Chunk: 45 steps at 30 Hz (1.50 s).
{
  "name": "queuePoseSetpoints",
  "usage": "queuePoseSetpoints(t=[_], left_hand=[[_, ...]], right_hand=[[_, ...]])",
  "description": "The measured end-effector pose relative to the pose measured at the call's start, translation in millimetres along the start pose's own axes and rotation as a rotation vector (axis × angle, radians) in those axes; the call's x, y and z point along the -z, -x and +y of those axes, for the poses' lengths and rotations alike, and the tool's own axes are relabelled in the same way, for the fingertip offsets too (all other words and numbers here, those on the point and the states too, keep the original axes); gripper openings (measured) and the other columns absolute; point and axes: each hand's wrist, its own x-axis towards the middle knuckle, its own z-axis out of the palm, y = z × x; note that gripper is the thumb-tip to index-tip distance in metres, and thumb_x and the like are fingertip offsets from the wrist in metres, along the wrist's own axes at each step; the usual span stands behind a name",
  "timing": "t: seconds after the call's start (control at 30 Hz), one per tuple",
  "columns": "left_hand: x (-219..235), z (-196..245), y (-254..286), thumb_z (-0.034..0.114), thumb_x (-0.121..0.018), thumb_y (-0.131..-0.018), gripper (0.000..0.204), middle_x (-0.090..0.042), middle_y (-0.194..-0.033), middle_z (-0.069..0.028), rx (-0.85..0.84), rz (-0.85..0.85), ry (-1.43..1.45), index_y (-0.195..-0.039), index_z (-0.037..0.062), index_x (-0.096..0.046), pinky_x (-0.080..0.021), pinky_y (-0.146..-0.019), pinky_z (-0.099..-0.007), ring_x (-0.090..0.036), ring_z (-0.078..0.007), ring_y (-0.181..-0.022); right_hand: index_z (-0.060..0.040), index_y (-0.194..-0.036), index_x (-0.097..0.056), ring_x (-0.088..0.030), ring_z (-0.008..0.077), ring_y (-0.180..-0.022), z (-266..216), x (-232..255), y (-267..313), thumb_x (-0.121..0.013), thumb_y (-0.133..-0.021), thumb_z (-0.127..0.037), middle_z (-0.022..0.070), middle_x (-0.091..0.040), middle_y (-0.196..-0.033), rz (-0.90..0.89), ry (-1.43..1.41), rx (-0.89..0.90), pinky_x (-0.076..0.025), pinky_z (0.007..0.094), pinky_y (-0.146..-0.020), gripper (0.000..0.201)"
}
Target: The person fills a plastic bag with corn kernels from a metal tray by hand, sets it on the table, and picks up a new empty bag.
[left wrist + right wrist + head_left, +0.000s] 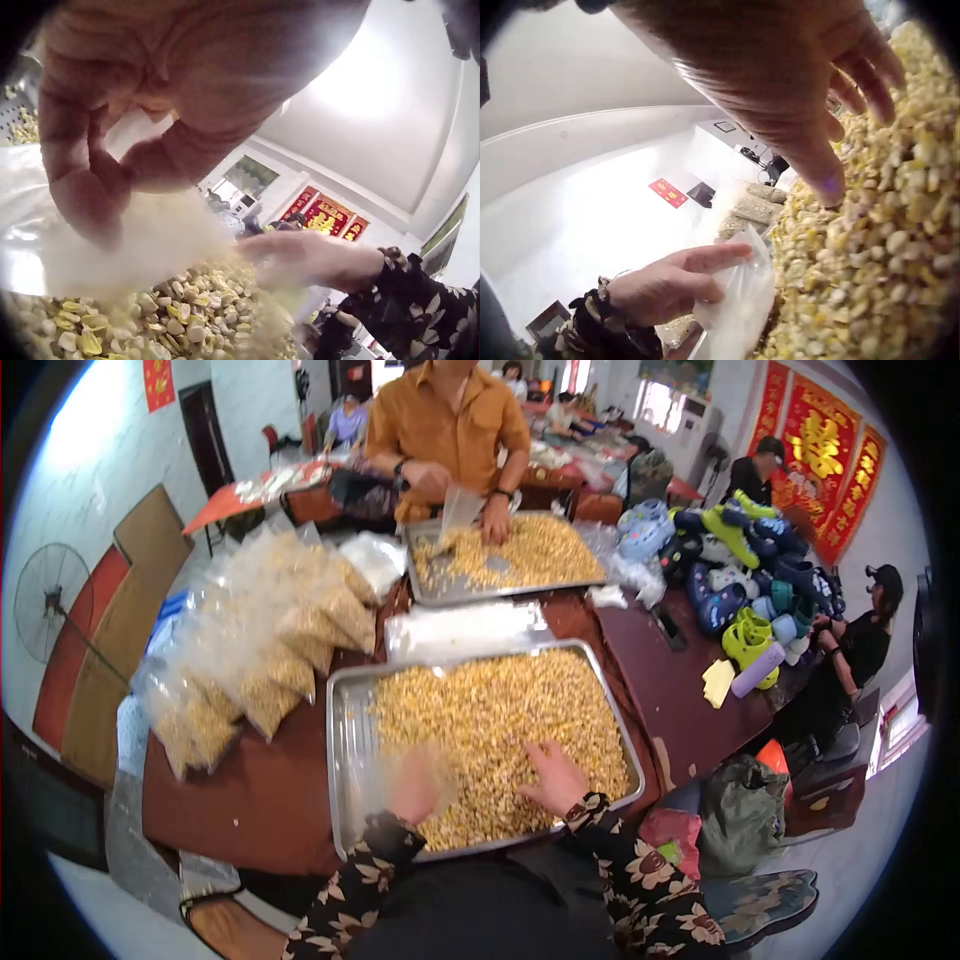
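A metal tray (348,745) of loose yellow corn kernels (490,705) lies in front of me. At its left side, blurred in the head view, my left hand (412,788) pinches a clear plastic bag (741,307) between thumb and fingers. The bag hangs low over the kernels in both wrist views. To the right, my right hand (558,780) lies on the corn with its fingers spread and relaxed, the fingertips (829,191) at the surface of the pile.
Several filled corn bags (270,645) stand heaped on the left. Beyond my tray lie flat plastic bags (470,630) and a second corn tray (430,598), where a person in an orange shirt (450,420) works. Clogs (720,595) are piled on the right-hand table.
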Motion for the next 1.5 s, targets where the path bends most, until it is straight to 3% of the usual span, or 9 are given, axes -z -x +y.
queuePoseSetpoints(t=[0.23, 0.4, 0.57, 0.77, 0.8, 0.87, 0.97, 1.3, 1.5], left_hand=[[-26, -11, 7, 0.004, -0.059, -0.073, 0.070, -0.030, -0.143, -0.0294, -0.017, 0.149, -0.062, -0.137, -0.0065, -0.031, -0.034, -0.107, -0.0398, -0.035, -0.0427, -0.130], [-26, 0, 7, 0.003, -0.059, -0.073, 0.071, -0.028, -0.144, -0.0298, 0.042, 0.182, 0.011, -0.137, -0.0058, -0.030, -0.038, -0.103, -0.0394, -0.038, -0.0433, -0.127], [-22, -8, 4, 0.005, -0.057, -0.074, 0.074, -0.021, -0.150, -0.0253, 0.064, 0.130, -0.066, -0.141, -0.0042, -0.028, -0.056, -0.069, -0.0320, -0.043, -0.0324, -0.129], [-17, -4, -10, 0.005, -0.060, -0.073, 0.076, -0.022, -0.149, -0.0261, 0.096, 0.093, 0.026, -0.140, -0.0060, -0.027, -0.056, -0.061, -0.0309, -0.050, -0.0335, -0.122], [-15, -1, -11, 0.005, -0.060, -0.073, 0.076, -0.022, -0.149, -0.0261, 0.102, 0.090, 0.029, -0.140, -0.0060, -0.027, -0.056, -0.061, -0.0309, -0.050, -0.0335, -0.122], [-11, 5, -9, 0.007, -0.062, -0.072, 0.077, -0.028, -0.144, -0.0296, 0.121, 0.091, 0.036, -0.139, -0.0024, -0.027, -0.045, -0.094, -0.0431, -0.048, -0.0458, -0.116], [-9, 4, -5, 0.007, -0.063, -0.071, 0.077, -0.028, -0.144, -0.0300, 0.090, 0.108, -0.097, -0.139, -0.0030, -0.027, -0.044, -0.095, -0.0430, -0.047, -0.0463, -0.117], [-2, -5, 0, 0.008, -0.062, -0.073, 0.076, -0.027, -0.144, -0.0301, 0.021, 0.152, -0.044, -0.138, -0.0058, -0.027, -0.044, -0.095, -0.0425, -0.046, -0.0460, -0.117], [-5, -12, 1, 0.009, -0.063, -0.073, 0.078, -0.026, -0.144, -0.0304, 0.003, 0.164, 0.006, -0.139, -0.0059, -0.025, -0.044, -0.095, -0.0422, -0.046, -0.0456, -0.117]], right_hand=[[-0.0092, -0.133, -0.044, -0.056, 0.0385, -0.097, -5, -9, -28, -0.076, -0.073, -0.028, 0.0203, -0.047, -0.114, -0.035, -0.149, 0.061, -0.049, 0.0438, -0.078, 0.070], [-0.0052, -0.104, -0.055, -0.057, 0.0385, -0.086, 2, -25, -62, -0.062, -0.079, -0.014, 0.0203, -0.054, -0.096, -0.118, -0.190, 0.076, -0.048, 0.0449, -0.073, 0.027], [-0.0018, -0.089, -0.062, -0.059, 0.0352, -0.082, 5, -21, -85, -0.062, -0.078, -0.012, 0.0191, -0.061, -0.085, 0.027, -0.390, 0.294, -0.048, 0.0418, -0.071, 0.015], [-0.0006, -0.096, -0.064, -0.060, 0.0349, -0.087, -47, -19, -90, -0.067, -0.078, -0.019, 0.0198, -0.063, -0.093, -0.091, -0.633, 0.318, -0.048, 0.0411, -0.079, 0.026], [-0.0022, -0.104, -0.066, -0.062, 0.0312, -0.090, -56, -15, -89, -0.066, -0.081, -0.023, 0.0174, -0.064, -0.097, -0.163, -0.632, 0.300, -0.049, 0.0378, -0.082, 0.032], [-0.0023, -0.105, -0.066, -0.061, 0.0316, -0.092, -66, -4, -96, -0.066, -0.082, -0.025, 0.0173, -0.064, -0.097, -0.191, -0.521, 0.290, -0.048, 0.0386, -0.083, 0.032], [-0.0020, -0.105, -0.065, -0.059, 0.0325, -0.095, -76, 11, -119, -0.065, -0.082, -0.027, 0.0164, -0.063, -0.099, -0.226, -0.366, 0.200, -0.047, 0.0401, -0.086, 0.033], [-0.0179, -0.116, -0.063, -0.047, 0.0293, -0.117, -90, -53, -194, -0.062, -0.076, -0.014, 0.0103, -0.049, -0.133, -0.327, 0.240, 0.724, -0.037, 0.0439, -0.097, 0.040], [-0.0113, -0.095, -0.063, -0.054, 0.0288, -0.095, -71, -43, -174, -0.061, -0.076, -0.014, 0.0083, -0.056, -0.094, -0.185, 0.178, 0.745, -0.046, 0.0424, -0.076, 0.019]])
